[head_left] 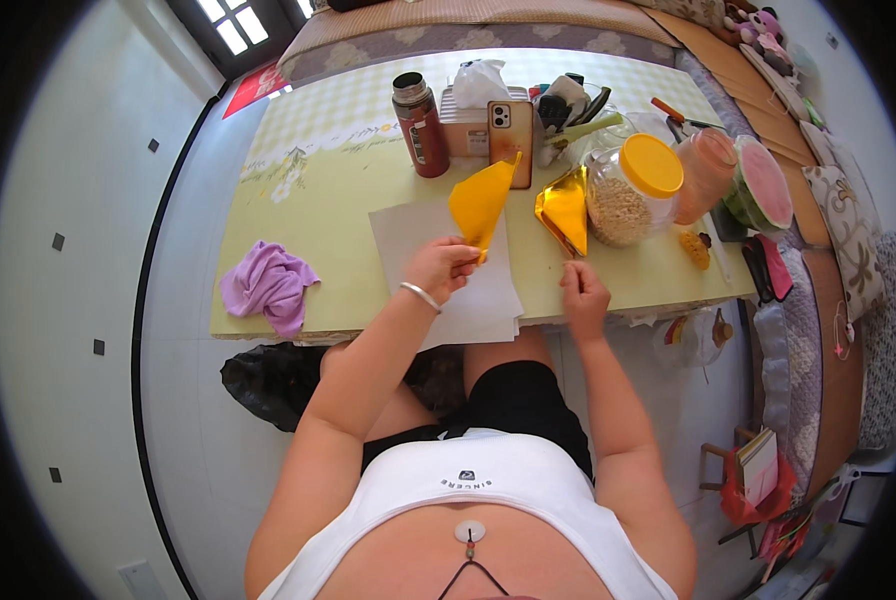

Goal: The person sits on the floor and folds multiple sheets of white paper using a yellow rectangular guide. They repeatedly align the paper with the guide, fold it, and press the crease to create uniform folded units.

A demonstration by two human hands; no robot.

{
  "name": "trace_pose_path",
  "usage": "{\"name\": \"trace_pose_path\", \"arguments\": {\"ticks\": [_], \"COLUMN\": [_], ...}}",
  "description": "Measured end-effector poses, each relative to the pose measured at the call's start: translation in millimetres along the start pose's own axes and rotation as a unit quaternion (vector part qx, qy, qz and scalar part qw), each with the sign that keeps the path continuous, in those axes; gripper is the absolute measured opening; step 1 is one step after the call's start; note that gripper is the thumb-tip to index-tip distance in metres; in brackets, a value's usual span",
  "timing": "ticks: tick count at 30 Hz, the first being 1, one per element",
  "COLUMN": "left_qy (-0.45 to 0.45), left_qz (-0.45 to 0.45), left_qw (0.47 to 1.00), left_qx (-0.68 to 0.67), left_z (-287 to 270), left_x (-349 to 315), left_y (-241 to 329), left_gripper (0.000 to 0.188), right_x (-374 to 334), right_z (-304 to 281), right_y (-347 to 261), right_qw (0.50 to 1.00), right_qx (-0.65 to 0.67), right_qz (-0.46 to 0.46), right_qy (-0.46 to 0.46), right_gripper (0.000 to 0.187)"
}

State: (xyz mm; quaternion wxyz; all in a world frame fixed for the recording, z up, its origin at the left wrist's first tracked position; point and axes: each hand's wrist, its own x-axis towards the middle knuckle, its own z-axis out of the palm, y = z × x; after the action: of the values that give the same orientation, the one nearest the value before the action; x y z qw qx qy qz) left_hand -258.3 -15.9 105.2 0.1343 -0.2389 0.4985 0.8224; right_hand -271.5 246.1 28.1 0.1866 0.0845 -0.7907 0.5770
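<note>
A: Fingers, what's your read?

B: Left fingers (464, 253) pinched together, no gap I can see, on the narrow lower end of a folded yellow piece (480, 205). Piece fans out toward 12 from the grip, thin corner up at 1, overlapping the phone (510, 130) in my feed.

A: Right?

B: Right fingers (574, 273) at 3 from the left ones, curled in. Shiny gold piece (564, 205) straight up at 12 from them, its lower point right at the tips. Can't tell from here if they grip it or only sit by it.

A: What's under the left?

B: White sheets (483, 305), slightly fanned, overhanging the near edge of the desk (333, 235). Can't judge how high the yellow piece is above them.

A: Clutter, clock off the left fingers?

B: Purple cloth (268, 285) bunched at 9. Dark red flask (426, 135) upright, between 11 and 12. Phone upright near 1.

A: And off the right?

B: Clear jar (620, 212), yellow lid, at 1, just beside the gold piece. Cut watermelon (765, 185) at 2, farther out.
</note>
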Motion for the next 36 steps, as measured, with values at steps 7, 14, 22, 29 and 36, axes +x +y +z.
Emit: {"name": "trace_pose_path", "arguments": {"ticks": [7,14,22,29,36], "left_qy": [-0.022,-0.036,-0.134,-0.069,0.059], "left_qz": [-0.042,-0.042,-0.042,0.145,0.410], "left_qw": [0.998,0.998,0.986,0.978,0.593], "left_qx": [-0.040,-0.014,-0.093,0.131,0.691], "left_z": [91,136,89,48,-34], "left_x": [50,72,86,51,-12], "left_y": [-26,-44,-48,-22,-21], "left_gripper": [0.010,0.014,0.022,0.028,0.046], "right_x": [-3,-1,-7,-31,-16], "right_z": [-1,-3,2,19,46], "right_y": [-2,-1,-24,-47,-45], "right_qw": [0.999,0.998,0.992,0.921,0.865], "right_qx": [-0.011,-0.030,-0.043,-0.216,-0.302], "right_qz": [-0.038,-0.056,-0.118,-0.258,-0.263], "right_qy": [0.017,0.023,0.022,-0.194,-0.301], "right_gripper": [0.011,0.009,0.005,0.042,0.061]}}
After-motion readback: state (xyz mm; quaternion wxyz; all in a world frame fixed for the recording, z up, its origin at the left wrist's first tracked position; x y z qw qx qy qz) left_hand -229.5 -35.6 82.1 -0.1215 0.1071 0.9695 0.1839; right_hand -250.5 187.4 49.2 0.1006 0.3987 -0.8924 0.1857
